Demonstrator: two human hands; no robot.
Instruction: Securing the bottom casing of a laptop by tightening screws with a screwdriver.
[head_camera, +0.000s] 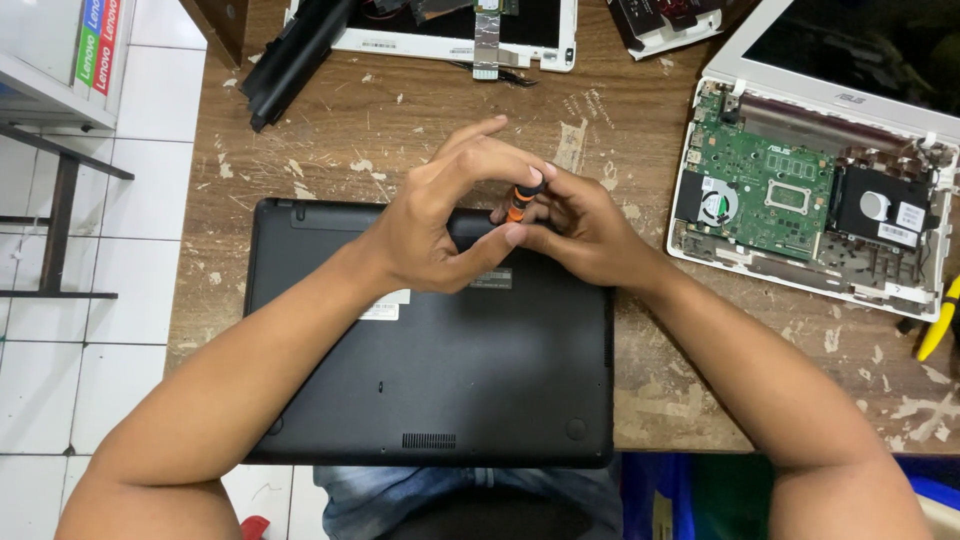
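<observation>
Centre of frame:
- Screwdriver (522, 199), orange and black handle, upright, long axis roughly vertical to the black laptop (430, 340) lying underside-up beneath it; tip hidden behind the fingers.
- Left hand (440, 225): arched over from the left, fingers curled, thumb and fingertips closing on the handle from the left and below, index finger stretched out above.
- Right hand (580, 235): coming in from the right, fingertips pressed together around the same handle. Both hands touching it, neither clearly nearer.

Labels and signs:
- 1 white rectangular sticker (385, 305) on the black laptop, left of centre, partly under the left wrist.
- 1 dark rectangular sticker (492, 279) just below the left thumb.
- Green and red vertical strips (98, 40) on a white box, upper left of frame.

Elsewhere on the scratched wooden table (330, 130):
- Opened white laptop (810, 190), right of frame, green circuit board and fan exposed.
- Black battery bar (290, 65), upper left.
- Yellow tool handle (940, 320), right edge.
</observation>
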